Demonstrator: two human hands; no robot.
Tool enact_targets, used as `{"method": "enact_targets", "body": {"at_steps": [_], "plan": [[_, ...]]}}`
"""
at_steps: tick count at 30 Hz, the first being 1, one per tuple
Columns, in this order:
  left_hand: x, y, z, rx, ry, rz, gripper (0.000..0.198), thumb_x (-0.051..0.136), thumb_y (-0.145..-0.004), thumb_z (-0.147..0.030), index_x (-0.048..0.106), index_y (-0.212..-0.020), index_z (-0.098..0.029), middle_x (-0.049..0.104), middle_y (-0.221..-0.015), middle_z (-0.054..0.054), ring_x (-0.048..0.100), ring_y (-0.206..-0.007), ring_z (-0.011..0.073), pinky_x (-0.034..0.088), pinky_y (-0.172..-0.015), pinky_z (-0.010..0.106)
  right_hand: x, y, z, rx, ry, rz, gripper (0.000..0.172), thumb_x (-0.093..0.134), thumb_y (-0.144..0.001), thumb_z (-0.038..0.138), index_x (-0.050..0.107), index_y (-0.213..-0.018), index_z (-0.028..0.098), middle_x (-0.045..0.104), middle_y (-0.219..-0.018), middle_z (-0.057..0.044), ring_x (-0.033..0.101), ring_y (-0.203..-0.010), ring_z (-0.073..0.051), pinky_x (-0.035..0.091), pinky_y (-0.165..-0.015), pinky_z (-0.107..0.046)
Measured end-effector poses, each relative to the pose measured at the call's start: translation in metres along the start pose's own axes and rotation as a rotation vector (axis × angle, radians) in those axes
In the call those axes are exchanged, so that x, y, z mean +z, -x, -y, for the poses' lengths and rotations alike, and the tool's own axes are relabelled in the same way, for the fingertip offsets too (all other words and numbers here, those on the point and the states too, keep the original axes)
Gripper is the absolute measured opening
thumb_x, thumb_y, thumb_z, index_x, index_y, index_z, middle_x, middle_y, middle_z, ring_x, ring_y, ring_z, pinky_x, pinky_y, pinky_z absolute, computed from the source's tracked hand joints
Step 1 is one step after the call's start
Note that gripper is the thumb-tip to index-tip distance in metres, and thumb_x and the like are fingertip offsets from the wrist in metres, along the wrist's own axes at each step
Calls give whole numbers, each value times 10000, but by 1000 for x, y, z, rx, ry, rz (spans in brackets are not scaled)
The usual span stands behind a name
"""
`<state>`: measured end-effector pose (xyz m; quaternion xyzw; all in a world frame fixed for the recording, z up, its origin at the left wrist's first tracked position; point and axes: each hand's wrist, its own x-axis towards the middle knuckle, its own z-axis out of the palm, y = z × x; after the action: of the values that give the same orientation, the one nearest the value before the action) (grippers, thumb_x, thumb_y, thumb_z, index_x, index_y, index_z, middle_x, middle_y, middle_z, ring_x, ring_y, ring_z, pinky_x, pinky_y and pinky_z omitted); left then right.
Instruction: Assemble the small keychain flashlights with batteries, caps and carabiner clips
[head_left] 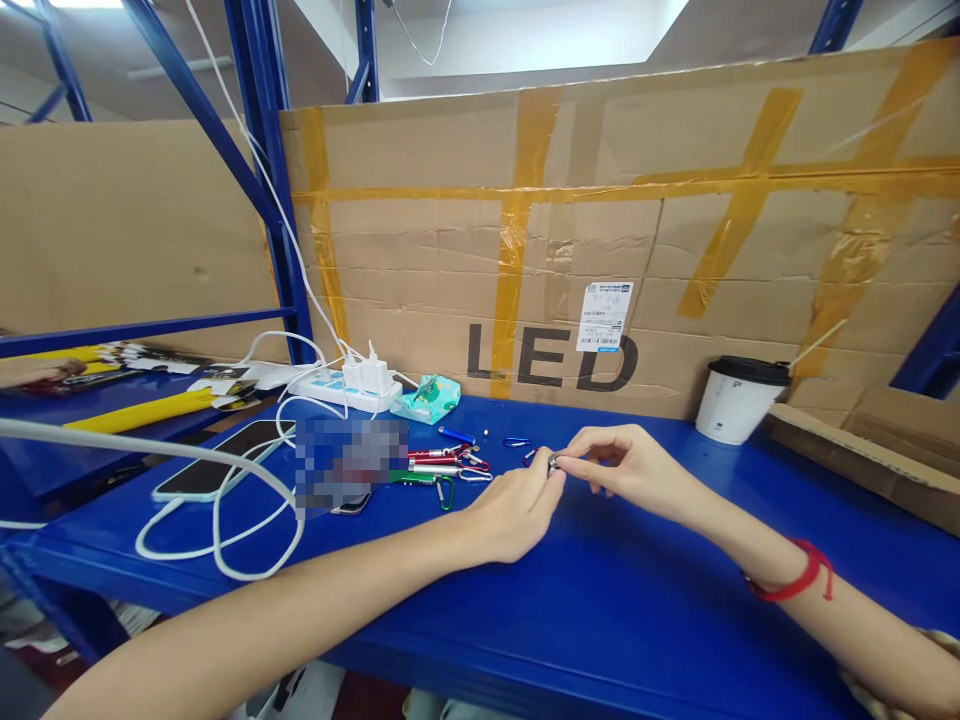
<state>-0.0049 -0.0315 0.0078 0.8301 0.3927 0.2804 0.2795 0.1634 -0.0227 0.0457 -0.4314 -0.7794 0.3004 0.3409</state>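
My left hand point(512, 512) is closed, its thumb and fingers pinched on a small silvery metal piece point(553, 463). Thumb and index finger of my right hand point(634, 468) meet at the same piece from the other side. Most of it is covered by the fingertips, so its kind cannot be made out. Just behind my hands lies a blue carabiner point(517, 442). To their left are several slim metal tubes with carabiners, among them a green carabiner point(445, 493) and a red tube point(435, 455). A separate blue tube point(456, 436) rests behind these.
A white paper cup point(739, 405) with a black lid stands back right, beside an open cardboard box point(870, 465). At left are a phone point(225, 458), looping white cables, a power strip point(352, 388) and a teal packet point(427, 399). Another person's hand point(41, 371) shows far left.
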Motion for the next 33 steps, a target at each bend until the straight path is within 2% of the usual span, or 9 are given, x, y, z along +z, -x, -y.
{"method": "enact_targets", "body": {"at_steps": [3, 6, 10, 15, 20, 24, 30, 33], "plan": [[-3, -3, 5, 54, -132, -28, 236, 252, -900, -340, 434, -960, -201, 534, -675, 6, 502, -567, 149, 305, -552, 234, 3, 3, 1, -114, 77, -10, 299, 624, -699, 450, 678, -682, 156, 633, -724, -53, 512, -516, -86, 405, -437, -206], [-3, -7, 11, 69, -153, -56, 199, 289, -896, -323, 450, -956, -223, 569, -784, 21, 547, -674, 174, 323, -587, 237, 7, 5, 1, -200, 143, -50, 260, 611, -728, 407, 677, -673, 161, 628, -754, -56, 525, -559, -88, 409, -449, -194], [1, -11, 15, 26, -6, -61, 195, 283, -900, -360, 424, -903, -226, 507, -666, -22, 491, -592, 143, 324, -557, 225, 7, 5, -1, -189, 113, -85, 258, 581, -762, 393, 674, -739, 153, 619, -769, -48, 528, -514, -75, 415, -425, -191], [1, -14, 17, 31, 84, -81, 150, 333, -888, -343, 408, -851, -219, 448, -622, -48, 442, -572, 116, 305, -555, 219, 4, 2, -5, -161, 45, -236, 253, 613, -740, 394, 680, -766, 151, 619, -810, -43, 521, -468, -56, 429, -417, -197], [1, -14, 15, 30, 67, -103, 185, 324, -893, -339, 412, -804, -204, 474, -638, -38, 454, -588, 114, 304, -555, 219, 3, 1, -9, -165, 84, -198, 243, 623, -730, 391, 706, -774, 167, 624, -793, -40, 527, -493, -65, 434, -423, -200], [1, -13, 16, 65, 11, -152, 197, 332, -897, -341, 455, -833, -202, 550, -742, -15, 518, -672, 131, 343, -594, 223, 2, -1, -12, -161, 96, -179, 244, 627, -726, 393, 712, -779, 171, 626, -784, -40, 527, -502, -69, 426, -425, -201], [2, -11, 20, 76, -106, -178, 250, 318, -904, -342, 500, -1051, -255, 631, -961, 8, 590, -891, 185, 416, -745, 266, 5, -1, -15, -130, 130, -128, 277, 604, -740, 415, 696, -718, 155, 614, -724, -35, 532, -489, -76, 429, -446, -210], [-1, -10, 19, 54, -210, -168, 261, 331, -898, -332, 506, -1083, -272, 641, -1002, 9, 598, -941, 205, 435, -767, 286, 7, 1, -13, -118, 209, -125, 304, 579, -756, 432, 680, -687, 153, 607, -700, -34, 545, -506, -85, 433, -465, -209]]}}
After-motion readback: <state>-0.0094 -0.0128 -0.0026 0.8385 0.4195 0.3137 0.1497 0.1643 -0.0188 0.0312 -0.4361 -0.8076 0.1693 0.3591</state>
